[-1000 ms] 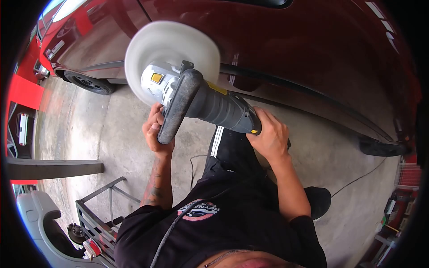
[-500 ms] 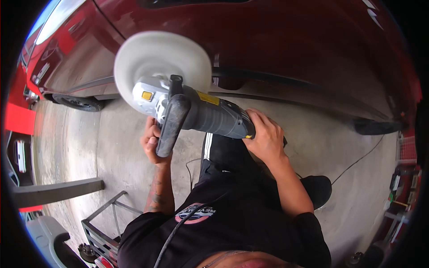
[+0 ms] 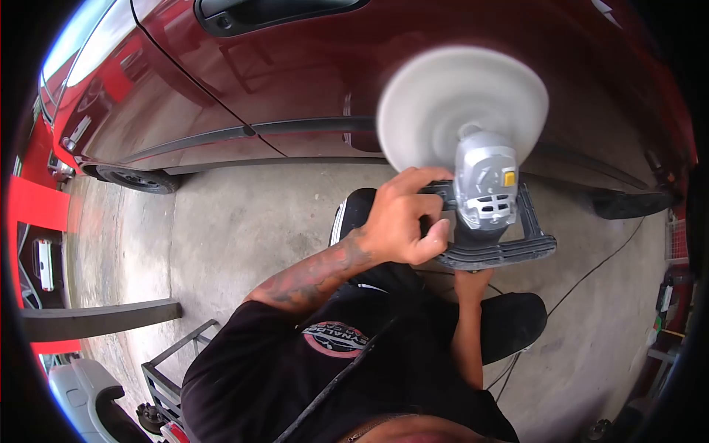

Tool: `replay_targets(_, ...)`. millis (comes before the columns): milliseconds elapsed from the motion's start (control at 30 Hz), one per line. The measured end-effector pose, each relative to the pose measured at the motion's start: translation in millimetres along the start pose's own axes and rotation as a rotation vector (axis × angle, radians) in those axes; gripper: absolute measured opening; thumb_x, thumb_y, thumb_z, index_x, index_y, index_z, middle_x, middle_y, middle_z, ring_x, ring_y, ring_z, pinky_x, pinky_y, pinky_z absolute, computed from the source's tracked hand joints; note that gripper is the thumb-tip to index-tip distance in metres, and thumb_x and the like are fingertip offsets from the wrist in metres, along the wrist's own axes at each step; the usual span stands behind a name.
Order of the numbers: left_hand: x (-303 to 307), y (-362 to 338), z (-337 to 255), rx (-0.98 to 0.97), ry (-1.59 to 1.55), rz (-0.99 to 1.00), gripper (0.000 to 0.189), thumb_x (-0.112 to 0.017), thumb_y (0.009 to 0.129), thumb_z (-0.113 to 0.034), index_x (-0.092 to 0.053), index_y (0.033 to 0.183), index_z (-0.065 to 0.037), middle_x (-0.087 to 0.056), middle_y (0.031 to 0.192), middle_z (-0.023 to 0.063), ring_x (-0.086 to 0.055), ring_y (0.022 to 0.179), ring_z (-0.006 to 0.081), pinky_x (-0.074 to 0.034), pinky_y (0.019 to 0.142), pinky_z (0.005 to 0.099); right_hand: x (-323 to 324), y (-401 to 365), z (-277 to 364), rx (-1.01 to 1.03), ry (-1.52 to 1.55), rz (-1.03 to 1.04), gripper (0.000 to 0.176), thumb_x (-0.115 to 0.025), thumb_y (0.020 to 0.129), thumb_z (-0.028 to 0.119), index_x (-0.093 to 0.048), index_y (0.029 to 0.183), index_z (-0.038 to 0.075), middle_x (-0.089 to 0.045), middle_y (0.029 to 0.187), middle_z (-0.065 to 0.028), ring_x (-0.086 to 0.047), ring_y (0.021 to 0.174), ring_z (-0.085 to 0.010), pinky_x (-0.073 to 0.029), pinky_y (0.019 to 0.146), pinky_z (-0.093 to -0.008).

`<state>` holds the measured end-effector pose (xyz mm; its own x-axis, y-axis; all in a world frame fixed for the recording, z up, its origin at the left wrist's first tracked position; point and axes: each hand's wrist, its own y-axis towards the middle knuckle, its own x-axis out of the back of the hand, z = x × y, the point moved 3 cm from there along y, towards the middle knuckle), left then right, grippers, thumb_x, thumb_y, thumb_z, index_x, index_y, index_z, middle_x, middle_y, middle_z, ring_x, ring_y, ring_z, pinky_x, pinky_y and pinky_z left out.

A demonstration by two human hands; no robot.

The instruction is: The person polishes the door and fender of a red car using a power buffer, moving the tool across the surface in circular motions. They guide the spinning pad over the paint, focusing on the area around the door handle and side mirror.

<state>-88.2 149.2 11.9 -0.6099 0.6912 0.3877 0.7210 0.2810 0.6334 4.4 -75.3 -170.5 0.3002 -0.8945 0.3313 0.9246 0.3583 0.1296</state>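
A grey and black car polisher (image 3: 486,181) with a round white pad (image 3: 436,111) is held up against the dark red car door (image 3: 310,74). Motion blurs the pad, which looks to be spinning. My left hand (image 3: 408,218) is closed on the left side of the polisher's black D-shaped handle (image 3: 502,253), its thumb pointing toward me. Below that handle my right hand (image 3: 473,278) reaches to the rear of the tool's body. The polisher covers most of its fingers.
A black door handle (image 3: 281,15) and a dark trim strip (image 3: 314,124) run along the car. A power cord (image 3: 591,267) crosses the concrete floor (image 3: 244,221). To the left stand a metal frame stand (image 3: 166,369) and a grey beam (image 3: 103,319).
Both hands have carried the polisher to the right across the door. The tool has turned from lying sideways to pointing away from me, so its body now hides much of my right hand.
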Motion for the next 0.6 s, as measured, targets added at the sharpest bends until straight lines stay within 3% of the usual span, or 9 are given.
replay_targets(33, -10, 0, 1, 0.093, -0.050, 0.080, 0.021, -0.062, 0.069, -0.021, -0.059, 0.062, -0.001, -0.063, 0.120, 0.0291, -0.064, 0.097, 0.0424, -0.051, 0.086, 0.0447, 9, -4, 0, -0.059, 0.015, -0.055, 0.033, -0.083, 0.072, 0.011, -0.069, 0.098, -0.004, -0.073, 0.096, -0.0130, -0.069, 0.087, -0.0274, -0.052, 0.084, -0.0374)
replay_targets(133, -15, -19, 12, 0.109, -0.065, 0.025, 0.021, -0.063, 0.069, -0.020, -0.059, 0.061, -0.001, -0.064, 0.120, 0.0276, -0.064, 0.096, 0.0414, -0.052, 0.084, 0.0441, 11, -11, -13, -0.119, -0.002, 0.037, 0.038, -0.083, 0.068, 0.007, -0.069, 0.102, -0.004, -0.073, 0.097, -0.0163, -0.071, 0.090, -0.0320, -0.053, 0.084, -0.0391)
replay_targets(267, 26, -82, 20, 0.263, -0.034, -0.116, 0.024, -0.062, 0.071, -0.022, -0.057, 0.062, 0.000, -0.062, 0.125, 0.0294, -0.065, 0.098, 0.0389, -0.051, 0.087, 0.0406, -11, -4, 9, 0.057, -0.206, 0.244, 0.054, -0.083, 0.062, 0.008, -0.067, 0.113, 0.001, -0.072, 0.104, -0.0224, -0.070, 0.100, -0.0392, -0.055, 0.085, -0.0422)
replay_targets(367, 65, -130, 20, 0.406, 0.037, -0.301, 0.028, -0.056, 0.076, -0.022, -0.054, 0.062, 0.002, -0.061, 0.124, 0.0321, -0.063, 0.097, 0.0336, -0.048, 0.088, 0.0371, -45, 12, 54, 0.190, -0.261, 0.416, 0.055, -0.082, 0.064, 0.012, -0.067, 0.116, 0.003, -0.071, 0.112, -0.0180, -0.069, 0.103, -0.0383, -0.056, 0.087, -0.0447)
replay_targets(467, 104, -159, 22, 0.430, 0.035, -0.529, 0.043, -0.053, 0.085, -0.033, -0.054, 0.063, 0.004, -0.060, 0.121, 0.0284, -0.059, 0.107, 0.0290, -0.039, 0.101, 0.0378, -89, 23, 83, 0.349, -0.240, 0.540, 0.054, -0.080, 0.065, 0.014, -0.067, 0.117, 0.005, -0.071, 0.117, -0.0122, -0.069, 0.104, -0.0363, -0.057, 0.087, -0.0462)
replay_targets(533, 130, -176, 30, 0.412, 0.010, -0.680, 0.040, -0.048, 0.087, -0.028, -0.052, 0.067, 0.006, -0.062, 0.118, 0.0288, -0.058, 0.110, 0.0315, -0.039, 0.105, 0.0414, -115, 29, 98, 0.430, -0.222, 0.599, 0.054, -0.078, 0.066, 0.015, -0.067, 0.118, 0.006, -0.070, 0.120, -0.0098, -0.069, 0.102, -0.0349, -0.057, 0.087, -0.0451)
replay_targets(600, 148, -174, 31, 0.354, 0.107, -0.696, 0.041, -0.047, 0.086, -0.031, -0.049, 0.065, 0.004, -0.061, 0.117, 0.0305, -0.059, 0.105, 0.0323, -0.040, 0.101, 0.0395, -133, 34, 112, 0.455, -0.246, 0.619, 0.054, -0.078, 0.066, 0.015, -0.066, 0.119, 0.007, -0.069, 0.120, -0.0096, -0.069, 0.102, -0.0348, -0.057, 0.087, -0.0448)
